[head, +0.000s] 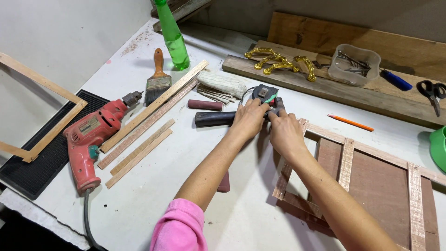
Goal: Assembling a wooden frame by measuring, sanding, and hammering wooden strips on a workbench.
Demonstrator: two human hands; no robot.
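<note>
Both hands meet over a dark hand tool with a green and black head (265, 94) lying on the white table (153, 186). My left hand (249, 118) wraps the tool where its dark handle (213, 118) joins the head. My right hand (283, 132) pinches the part right beside it, fingers closed on the tool. A wooden frame of thin slats over a brown board (371, 181) lies just right of my hands. The tool's working end is hidden under my fingers.
A red electric drill (90, 135) with its cord lies at left beside several wood strips (139, 144). Behind are a paintbrush (158, 79), green bottle (173, 37), rolled cloth (223, 83), gold handles (281, 62), a nail tub (354, 64), scissors (433, 93) and an orange pencil (350, 122).
</note>
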